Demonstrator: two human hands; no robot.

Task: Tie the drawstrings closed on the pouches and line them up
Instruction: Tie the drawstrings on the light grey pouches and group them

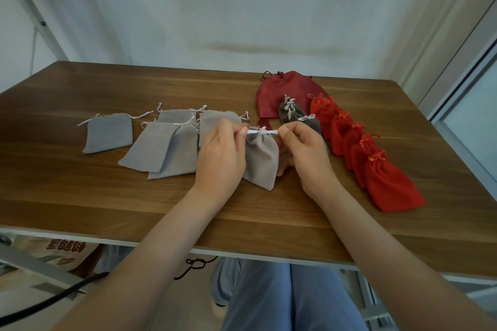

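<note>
Grey velvet drawstring pouch (pixel 261 161) sits at the middle of the brown wood-grain surface (pixel 80 196), held up between both hands with its mouth gathered tight and its body hanging toward the near edge. Whether its lower corner touches the wood I cannot tell. The left hand (pixel 220 153) pinches one end of the white drawstring cord (pixel 262 131) between thumb and fingertips, and the right hand (pixel 306 150) pinches the other end, so the cord runs straight and level between them, with a small knot or loop at the gathered mouth. To the left lie unclosed pouches with loose cords: a lone flat grey pouch (pixel 109 134) apart at the far left, and a cluster of overlapping flat grey pouches (pixel 161 150) just beside the left hand. To the right, a row of bright red tied pouches (pixel 382 169) overlaps in a diagonal line running from far to near. Between that row and the right hand sits a short row of dark grey tied pouches (pixel 291 113) — its near end hidden behind the right hand — lying against a large dark red fabric pouch (pixel 274 91) at the far side. Below the surface's near edge, blue-grey trousers (pixel 269 298) show.
</note>
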